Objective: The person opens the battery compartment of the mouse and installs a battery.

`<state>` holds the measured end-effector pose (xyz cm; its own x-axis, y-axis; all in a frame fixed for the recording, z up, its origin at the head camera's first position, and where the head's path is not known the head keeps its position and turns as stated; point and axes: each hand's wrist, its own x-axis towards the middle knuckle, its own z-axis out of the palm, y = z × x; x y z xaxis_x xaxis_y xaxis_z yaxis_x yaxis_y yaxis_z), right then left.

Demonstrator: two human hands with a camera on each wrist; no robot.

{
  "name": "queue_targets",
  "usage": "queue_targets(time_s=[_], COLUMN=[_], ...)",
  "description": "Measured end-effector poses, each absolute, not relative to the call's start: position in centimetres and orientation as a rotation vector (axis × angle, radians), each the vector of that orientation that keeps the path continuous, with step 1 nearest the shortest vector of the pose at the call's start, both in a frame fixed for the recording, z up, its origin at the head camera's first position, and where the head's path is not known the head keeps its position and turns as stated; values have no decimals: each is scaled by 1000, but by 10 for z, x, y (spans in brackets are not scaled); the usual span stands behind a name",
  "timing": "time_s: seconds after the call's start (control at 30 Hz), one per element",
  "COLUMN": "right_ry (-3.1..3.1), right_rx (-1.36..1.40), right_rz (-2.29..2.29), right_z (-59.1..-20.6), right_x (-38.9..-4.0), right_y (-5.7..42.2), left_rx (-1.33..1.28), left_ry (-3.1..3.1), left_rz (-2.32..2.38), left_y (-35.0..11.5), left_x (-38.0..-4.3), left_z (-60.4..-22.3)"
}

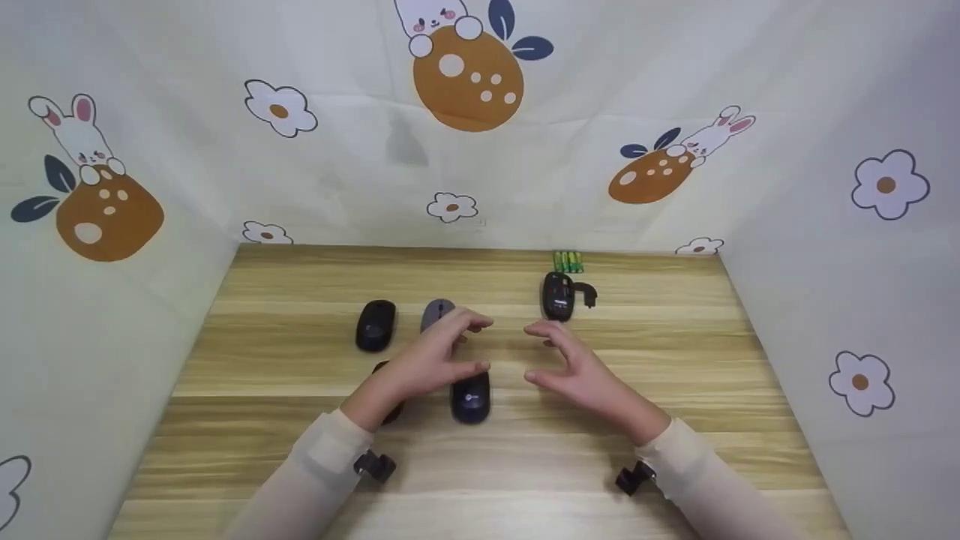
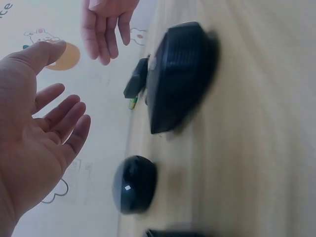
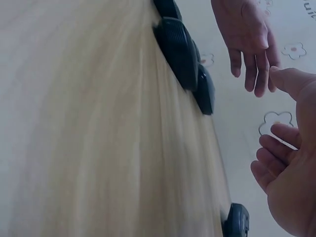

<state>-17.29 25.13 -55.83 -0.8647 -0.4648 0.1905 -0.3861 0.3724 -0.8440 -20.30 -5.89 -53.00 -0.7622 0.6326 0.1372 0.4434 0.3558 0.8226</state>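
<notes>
Left hand [image 1: 435, 361] and right hand [image 1: 576, 369], fingers loosely parted and holding nothing, hover nearside of the open mouse [image 1: 558, 298], with 4 batteries [image 1: 568, 262] behind it: presumably a preparatory stage, next calling for pinching 1 battery.

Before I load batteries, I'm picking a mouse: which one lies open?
The rightmost black mouse in the head view, nearest the green batteries: its compartment shows open, with a black piece beside it. No other mouse shows an opening.
</notes>
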Motion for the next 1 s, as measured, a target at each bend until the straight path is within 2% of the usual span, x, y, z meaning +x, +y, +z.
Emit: queue_targets(time_s=[0.33,1.0], right_ry=[2539,2538], right_rx=[-805,-843], right_rz=[-1413,-1202], right_z=[-567,-574], right_x=[-156,-148], right_y=[230,190], left_rx=[921,949], left_ry=[2461,2558], left_rz=[1127,914], left_y=[-82,-89], left_x=[-182,-170], left_z=[-545,-569])
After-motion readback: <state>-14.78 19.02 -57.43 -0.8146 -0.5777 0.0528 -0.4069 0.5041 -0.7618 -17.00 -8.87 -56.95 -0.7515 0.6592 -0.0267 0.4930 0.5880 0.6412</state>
